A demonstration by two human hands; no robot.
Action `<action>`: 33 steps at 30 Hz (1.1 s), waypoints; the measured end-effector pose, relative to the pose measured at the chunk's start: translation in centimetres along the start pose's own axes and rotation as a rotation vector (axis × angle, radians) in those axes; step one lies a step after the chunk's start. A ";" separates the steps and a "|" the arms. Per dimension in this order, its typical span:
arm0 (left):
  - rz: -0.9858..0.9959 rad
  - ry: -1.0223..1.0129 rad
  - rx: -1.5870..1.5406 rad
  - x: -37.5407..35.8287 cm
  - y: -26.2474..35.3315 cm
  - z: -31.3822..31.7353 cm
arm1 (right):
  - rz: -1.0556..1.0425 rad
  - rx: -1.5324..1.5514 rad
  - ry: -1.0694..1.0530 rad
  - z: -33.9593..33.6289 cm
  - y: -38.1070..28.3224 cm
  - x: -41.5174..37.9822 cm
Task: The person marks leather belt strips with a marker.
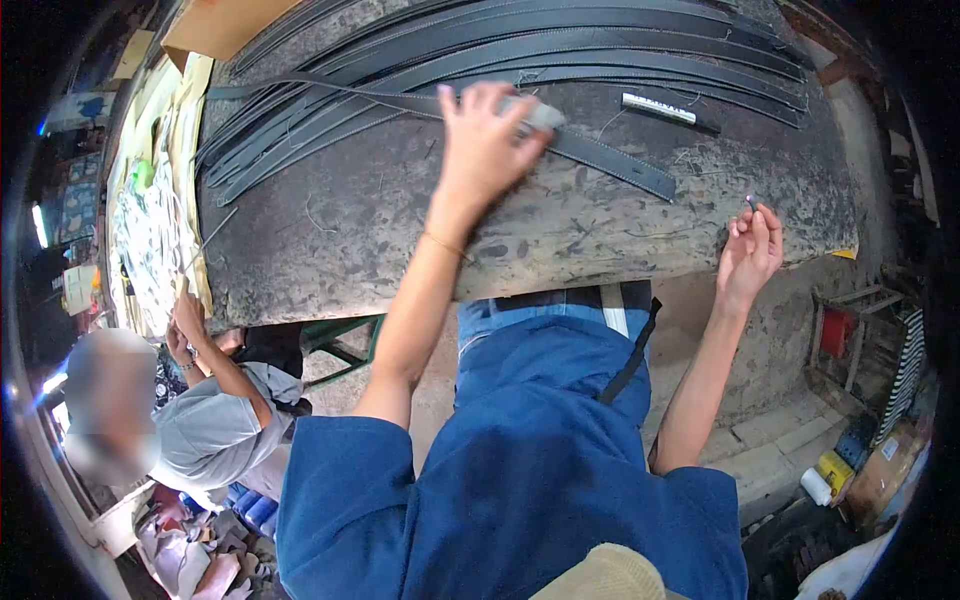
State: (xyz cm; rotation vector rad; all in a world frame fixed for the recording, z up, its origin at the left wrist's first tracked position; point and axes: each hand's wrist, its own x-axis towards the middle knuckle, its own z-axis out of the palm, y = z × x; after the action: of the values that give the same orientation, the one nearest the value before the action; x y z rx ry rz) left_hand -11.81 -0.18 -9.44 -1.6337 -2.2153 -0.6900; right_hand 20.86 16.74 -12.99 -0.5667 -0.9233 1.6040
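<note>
My left hand (485, 145), blurred by motion, presses a small grey pad or folded cloth (542, 115) onto a black leather strap (620, 168). Its fingers are partly spread, with the thumb against the pad's near side. White-looking stitching runs along the edges of the strap, which lies slantwise across the worktable (400, 250). Over the table's right front edge, my right hand (752, 255) is closed in a pinch. A short, thin, dark piece sticks up from its fingertips, too small to name. Between the hands and farther back lies a silver marker-like tube (658, 108).
Several stitched black straps (600, 45) lie along the back of the table. A cardboard box (215, 25) stands at the back left. At the left, another person (215, 400) handles pale, shiny material (155, 240). A metal frame (850, 345) stands at the right.
</note>
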 end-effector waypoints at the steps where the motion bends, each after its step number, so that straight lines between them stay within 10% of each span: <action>1: -0.010 0.024 0.039 0.0 -2.6 -0.5 | 0.008 -0.013 -0.003 0.1 -0.1 -0.1; 8: -0.097 0.309 0.154 1.0 -16.7 -3.1 | 0.021 -0.024 -0.036 -0.2 0.1 0.3; 15: -0.150 -0.236 0.081 5.7 -18.2 -4.6 | 0.010 -0.007 -0.042 -0.9 0.4 0.5; 20: -0.210 -0.046 0.041 4.8 -18.5 -2.5 | 0.027 -0.034 -0.029 -0.1 0.1 0.3; 24: -0.483 0.109 -0.559 5.2 -18.9 -2.1 | 0.035 -0.028 -0.014 0.8 -0.1 0.2; 28: -0.445 0.339 -0.321 5.3 -14.7 -1.2 | 0.028 -0.010 -0.021 0.6 0.2 0.4; 30: -0.060 0.427 -0.214 4.9 -11.9 0.8 | 0.007 -0.008 -0.001 0.7 0.3 0.3; 33: 0.188 0.177 -0.409 3.7 -3.0 2.0 | 0.004 0.017 -0.024 1.2 0.2 0.2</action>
State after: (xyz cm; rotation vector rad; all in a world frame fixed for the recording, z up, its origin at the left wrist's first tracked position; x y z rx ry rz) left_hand -15.69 3.23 -9.85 -1.8509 -1.8517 -1.2418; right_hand 19.79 16.61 -12.46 -0.5382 -0.9259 1.6239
